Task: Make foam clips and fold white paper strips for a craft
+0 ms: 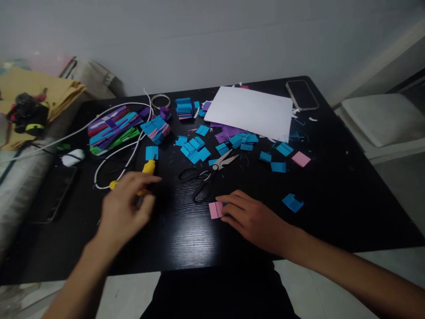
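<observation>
One left hand (125, 210) covers part of one yellow glue gun (149, 167); its grasp cannot be determined. One right hand (254, 217) grips one pink paper piece (214, 210), table front, near one pair of scissors (216, 167). One smartphone (302, 94) lies far right.

The pink slip (215, 210) I touched was matt paper, creased across. My table (341, 195) looked like black wood, its fine grain glossy where light struck. The scissors (216, 167) had bare metal blades and smooth black plastic handles; the sheet (250, 113) was smooth, matt paper, the phone (302, 95) glassy-fronted.
</observation>
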`<action>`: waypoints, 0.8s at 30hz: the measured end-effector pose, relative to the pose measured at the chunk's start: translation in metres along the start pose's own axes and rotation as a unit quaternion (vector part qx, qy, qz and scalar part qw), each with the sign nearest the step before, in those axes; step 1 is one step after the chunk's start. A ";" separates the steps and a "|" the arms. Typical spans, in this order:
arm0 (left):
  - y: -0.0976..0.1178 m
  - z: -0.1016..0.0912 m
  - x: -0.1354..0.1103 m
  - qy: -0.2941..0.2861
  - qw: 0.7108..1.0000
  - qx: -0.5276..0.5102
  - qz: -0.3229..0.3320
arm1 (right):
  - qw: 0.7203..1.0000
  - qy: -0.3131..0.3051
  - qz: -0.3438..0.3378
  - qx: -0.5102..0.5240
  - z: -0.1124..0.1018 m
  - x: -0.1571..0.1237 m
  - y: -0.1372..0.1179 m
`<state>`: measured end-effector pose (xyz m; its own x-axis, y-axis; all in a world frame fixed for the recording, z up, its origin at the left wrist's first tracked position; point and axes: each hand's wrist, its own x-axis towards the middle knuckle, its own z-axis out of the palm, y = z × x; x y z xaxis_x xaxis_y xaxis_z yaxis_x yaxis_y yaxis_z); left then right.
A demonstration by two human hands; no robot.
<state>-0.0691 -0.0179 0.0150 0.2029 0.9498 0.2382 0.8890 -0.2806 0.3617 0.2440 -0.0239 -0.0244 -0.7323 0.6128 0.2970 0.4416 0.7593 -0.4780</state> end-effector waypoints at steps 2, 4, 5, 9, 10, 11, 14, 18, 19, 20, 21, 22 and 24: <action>-0.032 -0.017 0.004 -0.046 0.994 0.086 -0.050 | 1.000 0.007 0.007 0.018 -0.001 0.001 -0.001; -0.059 -0.023 0.004 -0.097 0.986 0.125 -0.050 | 0.998 0.021 0.028 0.060 -0.003 0.002 -0.002; -0.069 -0.023 0.004 -0.117 0.983 0.138 -0.041 | 0.994 0.031 0.046 0.089 -0.004 0.003 -0.003; -0.085 -0.013 0.002 -0.127 0.981 0.149 -0.016 | 0.953 0.094 0.165 0.236 -0.013 0.001 -0.008; -0.085 -0.012 0.002 -0.115 0.982 0.149 -0.010 | 0.933 0.109 0.203 0.276 -0.015 0.000 -0.009; -0.084 -0.012 0.002 -0.103 0.984 0.145 -0.001 | 0.909 0.124 0.240 0.316 -0.017 -0.001 -0.009; -0.077 -0.019 0.003 -0.075 0.991 0.103 0.034 | 0.834 0.157 0.321 0.421 -0.020 -0.004 -0.010; -0.058 -0.031 -0.002 -0.045 0.997 0.034 0.053 | 0.778 0.167 0.362 0.486 -0.017 -0.006 -0.010; -0.051 -0.032 -0.003 -0.035 0.997 0.011 0.063 | 0.772 0.165 0.367 0.492 -0.016 -0.006 -0.010; -0.044 -0.031 -0.005 -0.033 0.996 -0.016 0.079 | 0.767 0.165 0.372 0.495 -0.014 -0.005 -0.010; -0.037 -0.030 -0.006 -0.039 0.994 -0.047 0.095 | 0.765 0.167 0.377 0.495 -0.012 -0.005 -0.011; -0.029 -0.026 -0.006 -0.056 0.990 -0.075 0.109 | 0.763 0.171 0.380 0.494 -0.010 -0.005 -0.011; -0.015 -0.017 -0.006 -0.102 0.977 -0.125 0.138 | 0.762 0.176 0.387 0.489 -0.006 -0.005 -0.011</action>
<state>-0.0907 -0.0221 0.0237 0.5211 0.8337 0.1826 0.6654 -0.5308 0.5248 0.2458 -0.0337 -0.0158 -0.1889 0.9456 -0.2649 -0.0532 -0.2792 -0.9588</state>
